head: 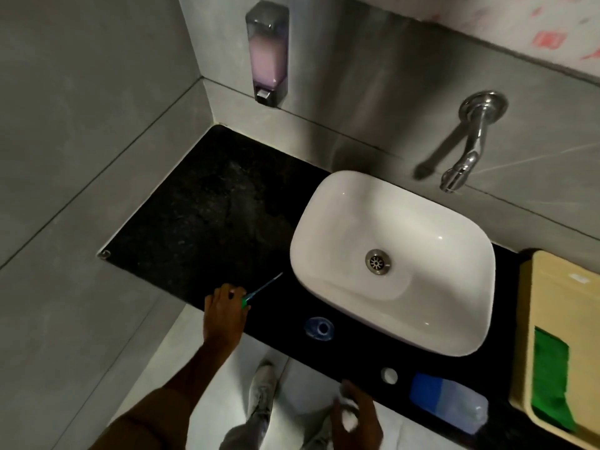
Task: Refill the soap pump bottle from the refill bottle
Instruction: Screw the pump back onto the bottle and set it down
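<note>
The soap pump bottle [319, 328] is a small clear blue bottle that stands on the black counter [201, 216] in front of the basin, its neck uncovered. My left hand [224, 308] grips the green pump head [245, 300] at the counter's front edge, with its thin dip tube [268, 284] pointing toward the basin. The refill bottle [449, 402], clear with a blue label, lies on its side at the front right. A white round cap [389, 375] rests beside it. My right hand [357, 417] is closed around a small white object [350, 421], which I cannot identify.
A white basin [393, 261] sits mid-counter under a chrome wall tap [467, 151]. A wall dispenser [268, 56] with pink soap hangs at the back. A yellow tray [552, 287] with a green cloth [552, 381] stands at the right. The floor and my shoes lie below the counter edge.
</note>
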